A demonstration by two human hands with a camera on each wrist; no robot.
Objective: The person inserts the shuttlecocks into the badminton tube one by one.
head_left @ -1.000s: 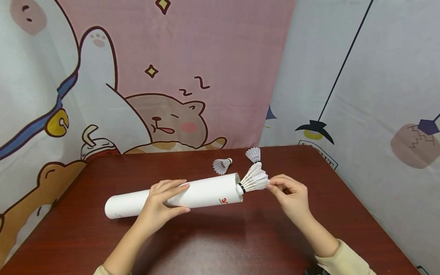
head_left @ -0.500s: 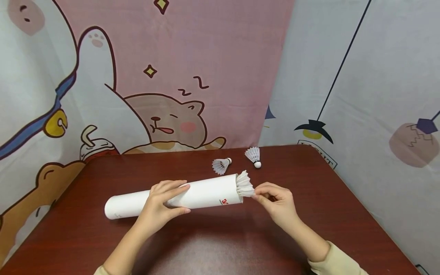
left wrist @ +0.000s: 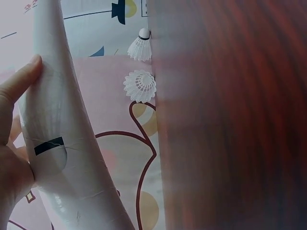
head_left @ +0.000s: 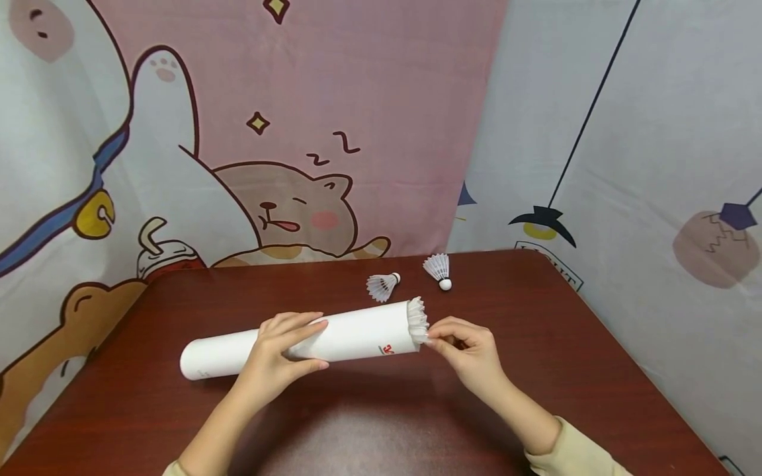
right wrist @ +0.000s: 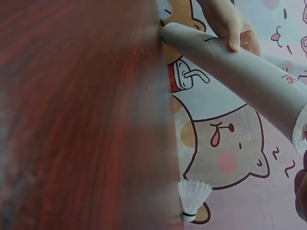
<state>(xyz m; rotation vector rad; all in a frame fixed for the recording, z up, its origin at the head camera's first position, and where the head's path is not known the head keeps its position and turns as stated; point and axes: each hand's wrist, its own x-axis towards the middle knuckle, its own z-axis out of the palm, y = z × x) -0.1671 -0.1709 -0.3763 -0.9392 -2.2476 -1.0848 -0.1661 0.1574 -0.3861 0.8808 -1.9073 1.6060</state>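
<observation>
A long white shuttlecock tube [head_left: 363, 330] lies slanted across the head view, its mouth toward the right and raised off the table. My left hand [head_left: 275, 350] grips it around the middle, thumb on the near side and fingers over the top. In the tube's mouth sits a white shuttlecock [head_left: 418, 320], with only the feather rim sticking out; its cork is hidden inside. My right hand [head_left: 469, 349] pinches the lower edge of that rim between thumb and index finger. The right wrist view shows the tube's closed end [right wrist: 172, 31] low at the table.
Two more shuttlecocks lie behind the tube on the dark red-brown table [head_left: 357, 423]: one on its side [head_left: 382, 287], another with its cork toward me [head_left: 438, 271]. A cartoon-printed cloth [head_left: 405, 132] hangs behind the table and along its sides.
My right hand has moved left, sliding the shuttlecock cork first into the tube until only its feather rim shows. The left hand and the tube have stayed nearly still.
</observation>
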